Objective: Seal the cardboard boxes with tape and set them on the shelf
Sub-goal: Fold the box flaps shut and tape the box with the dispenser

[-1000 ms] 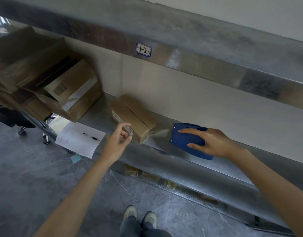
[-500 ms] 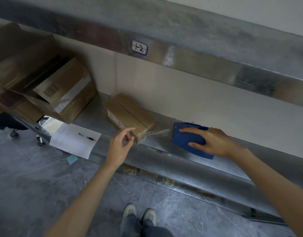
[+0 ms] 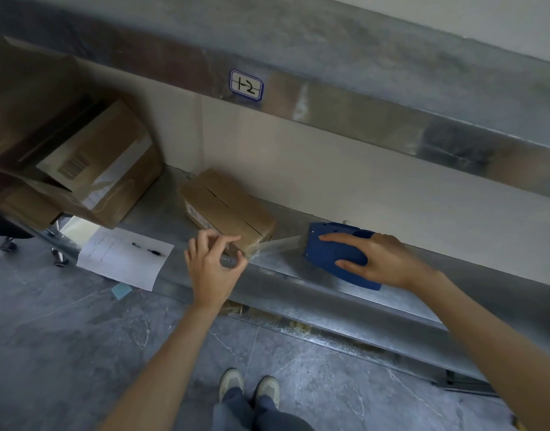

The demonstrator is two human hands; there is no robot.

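**Tape drawn off the small box, cut still to come**

The galvanised metal shelf [image 3: 298, 276] runs across the view, dull grey and smooth. A handwritten label [image 3: 246, 85] is stuck on the tier above. At the left end sits a pile of large cardboard boxes [image 3: 106, 169], matte brown and creased, one with a barcode sticker.

The small cardboard box [image 3: 227, 209] lies flat on the shelf near its front edge. It is oblong and its top flaps meet in a centre seam. Just right of it rests the blue plastic tape dispenser [image 3: 332, 250], blocky with rounded corners.

The right hand [image 3: 382, 259] has its grip wrapped round the dispenser, fingers over the top and thumb on the near side. A glossy strip of clear tape [image 3: 283, 242] stretches from the dispenser to the box's near end.

The left hand [image 3: 213, 269] is at that end with its fingers curled. Whether its grip pinches the tape or only steadies the corner cannot be told.

The step in hand looks like sealing. The next move probably calls for tearing the tape on the dispenser's blade while the box is held down, then smoothing the loose end flat.
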